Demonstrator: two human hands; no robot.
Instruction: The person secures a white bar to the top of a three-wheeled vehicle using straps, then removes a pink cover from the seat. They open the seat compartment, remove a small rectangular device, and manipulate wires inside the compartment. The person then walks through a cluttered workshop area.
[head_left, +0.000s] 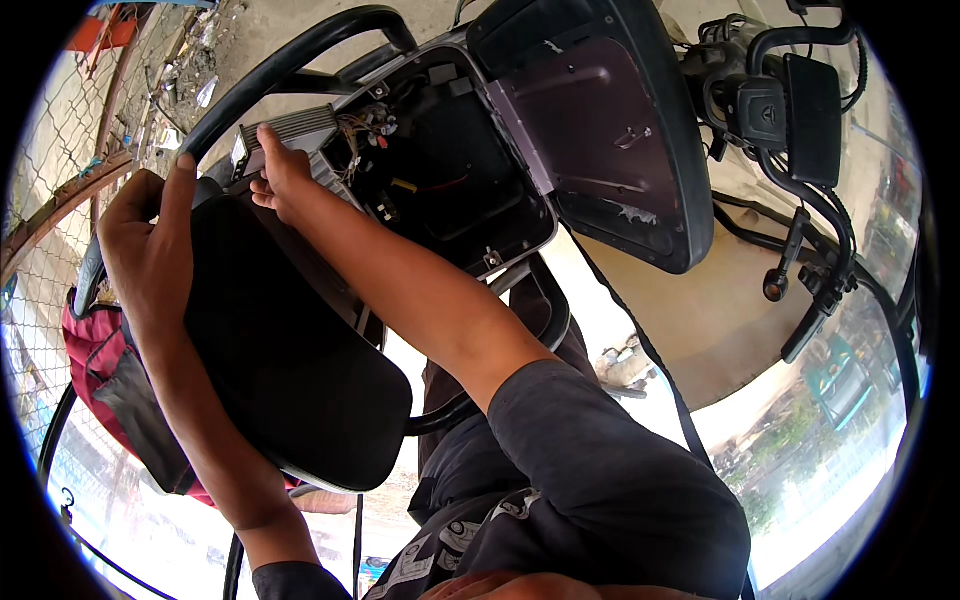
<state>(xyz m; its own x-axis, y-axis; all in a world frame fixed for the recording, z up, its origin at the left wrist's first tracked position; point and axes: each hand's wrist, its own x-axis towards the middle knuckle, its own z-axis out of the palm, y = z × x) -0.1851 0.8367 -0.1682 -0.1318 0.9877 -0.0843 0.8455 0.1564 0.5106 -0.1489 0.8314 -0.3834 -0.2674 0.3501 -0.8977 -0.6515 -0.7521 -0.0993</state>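
My right hand (281, 178) grips a silver finned metal box (300, 126), probably a motor controller, with the thumb on its top. Bundled wires with connectors (368, 132) run beside the box at the edge of an open under-seat compartment (450, 215). The compartment's dark padded lid (600, 130) stands raised to the right. At the left, my left hand (150, 225) is closed around a black tubular rail (270, 60) that curves past the box; its fingers are partly hidden. Below both hands lies a black seat cushion (280, 350).
A handlebar with grip and lever (815, 290) and a dark panel (812, 120) rise at the right. A maroon and grey bag (110, 375) hangs at the left, near a chain-link fence (55, 140). A tan floor panel (690, 310) lies below the handlebar.
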